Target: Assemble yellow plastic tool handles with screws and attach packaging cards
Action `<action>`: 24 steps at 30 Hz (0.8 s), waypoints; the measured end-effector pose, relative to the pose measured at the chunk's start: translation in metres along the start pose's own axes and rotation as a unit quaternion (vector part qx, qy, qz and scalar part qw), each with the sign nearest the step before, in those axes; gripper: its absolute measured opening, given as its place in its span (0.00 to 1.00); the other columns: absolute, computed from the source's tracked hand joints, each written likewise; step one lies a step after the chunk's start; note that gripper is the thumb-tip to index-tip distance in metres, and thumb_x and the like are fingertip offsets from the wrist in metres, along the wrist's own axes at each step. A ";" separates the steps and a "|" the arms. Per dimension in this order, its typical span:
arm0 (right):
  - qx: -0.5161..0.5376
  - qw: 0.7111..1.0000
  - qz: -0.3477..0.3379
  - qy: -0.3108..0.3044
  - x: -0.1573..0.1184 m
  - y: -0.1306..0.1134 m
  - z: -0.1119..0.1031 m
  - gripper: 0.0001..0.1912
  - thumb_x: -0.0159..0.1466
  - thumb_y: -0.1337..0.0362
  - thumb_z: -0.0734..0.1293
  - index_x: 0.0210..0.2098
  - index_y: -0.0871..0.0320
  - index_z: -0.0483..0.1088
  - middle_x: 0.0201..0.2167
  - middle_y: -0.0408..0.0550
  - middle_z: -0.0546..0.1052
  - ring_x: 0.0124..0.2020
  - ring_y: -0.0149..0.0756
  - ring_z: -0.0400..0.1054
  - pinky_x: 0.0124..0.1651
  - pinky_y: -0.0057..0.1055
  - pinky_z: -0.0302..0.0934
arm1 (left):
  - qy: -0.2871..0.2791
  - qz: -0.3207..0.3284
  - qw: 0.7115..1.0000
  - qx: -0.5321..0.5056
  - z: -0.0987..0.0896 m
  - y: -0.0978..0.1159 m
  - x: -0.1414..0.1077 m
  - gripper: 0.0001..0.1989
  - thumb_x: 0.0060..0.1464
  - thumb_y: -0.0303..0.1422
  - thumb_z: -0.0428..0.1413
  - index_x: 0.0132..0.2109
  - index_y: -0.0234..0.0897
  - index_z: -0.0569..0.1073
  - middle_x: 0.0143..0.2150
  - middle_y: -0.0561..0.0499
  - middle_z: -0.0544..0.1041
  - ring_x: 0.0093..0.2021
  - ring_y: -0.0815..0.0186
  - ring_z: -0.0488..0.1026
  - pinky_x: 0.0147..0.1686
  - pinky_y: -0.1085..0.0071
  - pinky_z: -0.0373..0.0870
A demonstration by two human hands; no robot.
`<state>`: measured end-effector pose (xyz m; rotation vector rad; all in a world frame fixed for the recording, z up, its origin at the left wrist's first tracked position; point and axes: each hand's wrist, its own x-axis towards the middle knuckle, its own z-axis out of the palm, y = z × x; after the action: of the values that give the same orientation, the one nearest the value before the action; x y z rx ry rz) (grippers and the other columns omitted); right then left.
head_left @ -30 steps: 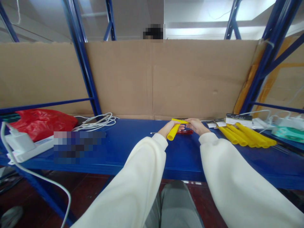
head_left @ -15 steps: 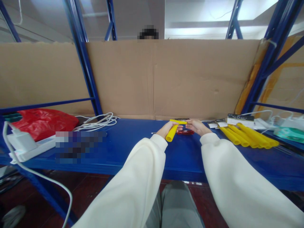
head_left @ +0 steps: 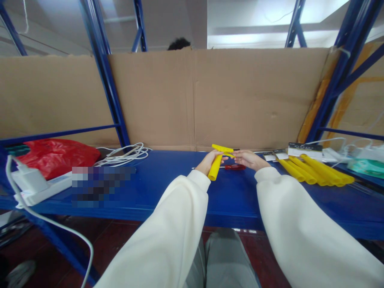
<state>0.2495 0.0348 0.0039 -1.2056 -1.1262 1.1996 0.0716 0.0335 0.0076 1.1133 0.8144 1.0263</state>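
My left hand (head_left: 207,161) is closed around a yellow T-shaped tool (head_left: 214,171). Its round handle points down toward me, and its crosspiece lies above my fingers. My right hand (head_left: 249,160) pinches the end of a thin, curved yellow piece (head_left: 229,155) just below that crosspiece. Whether the thin piece is joined to the tool I cannot tell. Under my hands a screwdriver with a clear red handle (head_left: 235,167) lies on the blue tabletop (head_left: 180,192), its shaft partly hidden by my left hand.
Several yellow handles (head_left: 315,170) lie side by side at the right, with black-and-white cards (head_left: 305,151) behind. At the left are a red plastic bag (head_left: 60,158), coiled white cable (head_left: 127,154) and a power strip (head_left: 57,186). Cardboard (head_left: 240,96) walls the back; a person's hair shows above it.
The tool's crosspiece has tilted up, and the thin curved piece now shows apart below it. My right hand has shifted slightly right. The person's head behind the cardboard has moved left.
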 end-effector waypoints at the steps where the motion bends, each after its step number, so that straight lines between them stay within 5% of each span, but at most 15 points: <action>1: 0.005 1.000 0.005 -0.008 -0.001 0.000 0.001 0.11 0.61 0.81 0.66 0.30 0.60 0.73 0.21 0.44 0.76 0.20 0.27 0.68 0.29 0.20 0.69 | 0.003 0.004 1.000 0.002 -0.001 -0.001 0.000 0.18 0.56 0.26 0.55 0.54 0.31 0.74 0.43 0.43 0.83 0.36 0.64 0.81 0.32 0.73 0.76; 8: -0.003 1.000 0.010 0.026 -0.005 -0.004 0.006 0.09 0.62 0.80 0.65 0.33 0.61 0.72 0.20 0.46 0.77 0.21 0.30 0.71 0.28 0.23 0.69 | 0.040 -0.021 0.999 -0.009 -0.006 0.004 -0.003 0.18 0.56 0.23 0.53 0.54 0.29 0.74 0.35 0.46 0.82 0.30 0.67 0.78 0.28 0.76 0.73; 16: -0.127 0.959 -0.045 0.250 0.007 -0.002 -0.025 0.05 0.63 0.74 0.65 0.37 0.61 0.72 0.21 0.46 0.75 0.16 0.26 0.61 0.19 0.22 0.56 | 0.124 0.008 0.992 -0.032 -0.030 0.017 -0.021 0.20 0.55 0.20 0.54 0.56 0.27 0.72 0.39 0.43 0.82 0.25 0.71 0.76 0.22 0.78 0.69; 24: -0.251 0.935 0.003 0.251 0.011 0.011 -0.047 0.07 0.66 0.67 0.65 0.35 0.63 0.75 0.14 0.43 0.67 0.13 0.26 0.53 0.15 0.23 0.49 | 0.092 -0.042 0.994 -0.039 -0.041 0.008 -0.040 0.19 0.58 0.19 0.52 0.56 0.25 0.71 0.40 0.40 0.83 0.22 0.70 0.75 0.19 0.77 0.67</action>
<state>0.2966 0.0435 -0.0093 -1.7808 -1.0562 0.5508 0.0192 0.0097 0.0055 0.9205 0.9524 1.0925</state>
